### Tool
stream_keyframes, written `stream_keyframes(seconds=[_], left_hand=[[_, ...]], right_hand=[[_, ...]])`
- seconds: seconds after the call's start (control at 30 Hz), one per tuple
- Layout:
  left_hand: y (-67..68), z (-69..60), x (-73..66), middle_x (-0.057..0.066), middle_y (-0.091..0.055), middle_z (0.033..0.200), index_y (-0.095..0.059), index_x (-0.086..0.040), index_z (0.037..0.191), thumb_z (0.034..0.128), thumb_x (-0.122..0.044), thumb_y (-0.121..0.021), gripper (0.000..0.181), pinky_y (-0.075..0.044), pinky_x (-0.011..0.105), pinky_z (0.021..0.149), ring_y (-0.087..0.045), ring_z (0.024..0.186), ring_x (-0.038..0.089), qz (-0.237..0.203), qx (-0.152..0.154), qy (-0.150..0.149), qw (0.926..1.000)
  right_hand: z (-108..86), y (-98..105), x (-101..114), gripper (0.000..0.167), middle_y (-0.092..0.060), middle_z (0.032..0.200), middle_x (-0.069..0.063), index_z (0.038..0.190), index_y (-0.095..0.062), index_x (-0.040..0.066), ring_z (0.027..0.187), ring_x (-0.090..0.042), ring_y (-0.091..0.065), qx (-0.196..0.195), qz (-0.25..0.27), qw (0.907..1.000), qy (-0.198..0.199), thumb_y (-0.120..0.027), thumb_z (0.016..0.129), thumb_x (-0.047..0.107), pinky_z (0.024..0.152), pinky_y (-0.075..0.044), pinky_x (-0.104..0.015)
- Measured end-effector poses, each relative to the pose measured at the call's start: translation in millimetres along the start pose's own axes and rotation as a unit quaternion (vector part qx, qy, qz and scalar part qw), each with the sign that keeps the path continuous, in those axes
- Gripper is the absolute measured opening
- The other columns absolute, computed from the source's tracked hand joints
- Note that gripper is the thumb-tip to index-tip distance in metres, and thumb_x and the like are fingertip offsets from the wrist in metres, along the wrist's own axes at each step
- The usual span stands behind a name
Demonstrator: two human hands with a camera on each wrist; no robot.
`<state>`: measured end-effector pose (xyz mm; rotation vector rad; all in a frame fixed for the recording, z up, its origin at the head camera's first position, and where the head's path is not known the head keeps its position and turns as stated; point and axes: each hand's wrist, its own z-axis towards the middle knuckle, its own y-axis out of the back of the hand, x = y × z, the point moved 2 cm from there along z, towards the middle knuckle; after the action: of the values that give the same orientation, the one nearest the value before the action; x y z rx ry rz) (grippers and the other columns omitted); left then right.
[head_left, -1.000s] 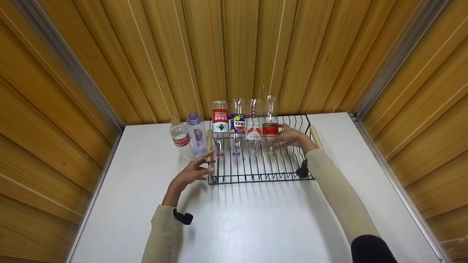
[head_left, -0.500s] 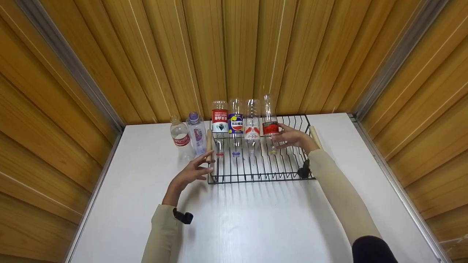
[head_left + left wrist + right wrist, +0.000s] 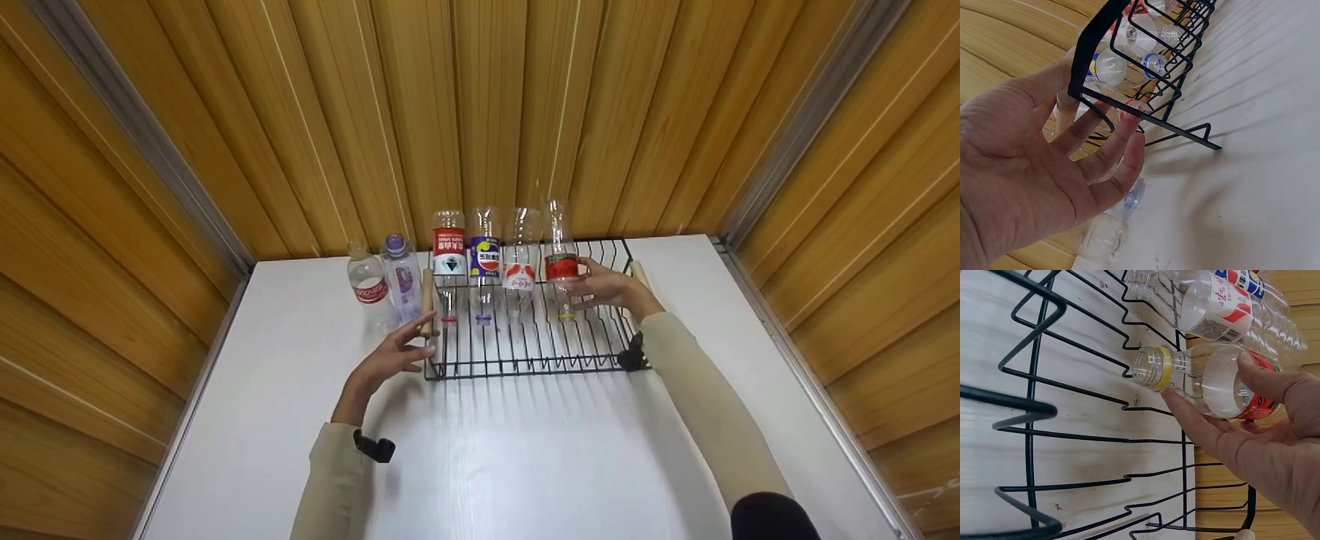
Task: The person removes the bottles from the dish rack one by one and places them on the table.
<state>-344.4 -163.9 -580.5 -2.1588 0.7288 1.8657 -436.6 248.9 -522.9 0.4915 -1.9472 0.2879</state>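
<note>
A black wire rack (image 3: 525, 367) with wooden handles holds several clear bottles lying neck toward the front. My right hand (image 3: 611, 289) grips the rightmost one, a red-labelled bottle (image 3: 562, 268) with a yellow neck ring, thumb and fingers around its body in the right wrist view. Beside it lies a bottle with a white and red label (image 3: 519, 276), then a blue-labelled bottle (image 3: 485, 257) and a red-and-white-labelled bottle (image 3: 449, 251). At the rack's left end, my left hand (image 3: 386, 364) touches the frame and wooden handle (image 3: 427, 300), fingers loosely bent.
Left of the rack stand two bottles on the white table (image 3: 487, 465): one with a red label (image 3: 371, 290) and one with a purple cap (image 3: 403, 277). Wood-panelled walls (image 3: 487, 112) close off the back and both sides.
The red-labelled bottle in my right hand shifted slightly left at its base, then back to the right, with the hand following rightward. My left hand stays at the rack's left end.
</note>
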Motion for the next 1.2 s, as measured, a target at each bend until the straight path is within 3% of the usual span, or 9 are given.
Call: stream_keyframes(seconds=[0.17,0.43,0.67,0.9,1.2], left_hand=[[-0.4,0.0,-0.5,0.022,-0.041,0.157,-0.028,-0.024,0.163,0.101,-0.017,-0.065,0.072,-0.054,0.055,0.102,-0.054,0.133,0.041,0.002,0.001,0.001,1.0],[-0.4,-2.7,-2.2,0.022,-0.041,0.158,-0.029,-0.026,0.162,0.1002,-0.021,-0.066,0.072,-0.054,0.054,0.101,-0.055,0.132,0.039,0.0,-0.002,-0.003,1.0],[0.0,-1.1,-1.2,0.021,-0.041,0.158,-0.027,-0.022,0.163,0.1008,-0.02,-0.065,0.073,-0.053,0.056,0.102,-0.05,0.138,0.044,0.003,-0.001,-0.004,1.0],[-1.8,-0.6,1.7,0.017,-0.041,0.159,-0.029,-0.027,0.162,0.0963,-0.03,-0.072,0.079,-0.053,0.054,0.103,-0.049,0.139,0.041,-0.006,-0.003,0.011,0.9999],[-1.8,0.2,-0.4,0.017,-0.041,0.159,-0.032,-0.03,0.161,0.1003,-0.02,-0.066,0.07,-0.053,0.055,0.103,-0.051,0.138,0.041,-0.006,-0.011,0.017,0.9998]], right_hand=[[-1.9,4,-3,0.082,-0.025,0.154,-0.031,0.161,0.01,0.01,0.147,-0.047,-0.028,0.003,0.003,1.0,0.005,-0.047,0.104,-0.004,0.119,-0.032,-0.064],[-11.1,4,2,0.081,-0.018,0.159,-0.034,0.162,0.011,0.01,0.15,-0.051,-0.025,-0.002,-0.008,1.0,0.001,-0.046,0.105,-0.001,0.12,-0.032,-0.063],[-23.8,10,5,0.081,-0.017,0.16,-0.035,0.161,0.011,0.009,0.149,-0.05,-0.026,-0.005,-0.027,0.9996,0.012,-0.047,0.105,0.0,0.118,-0.034,-0.062],[-41.9,15,8,0.082,-0.015,0.161,-0.036,0.162,0.015,0.009,0.15,-0.052,-0.023,-0.003,-0.015,0.9996,0.025,-0.045,0.106,-0.001,0.118,-0.034,-0.062],[-63.2,13,13,0.087,-0.021,0.164,-0.033,0.163,0.01,0.009,0.149,-0.051,-0.03,-0.029,-0.029,0.998,0.047,-0.055,0.105,0.013,0.118,-0.039,-0.057]])
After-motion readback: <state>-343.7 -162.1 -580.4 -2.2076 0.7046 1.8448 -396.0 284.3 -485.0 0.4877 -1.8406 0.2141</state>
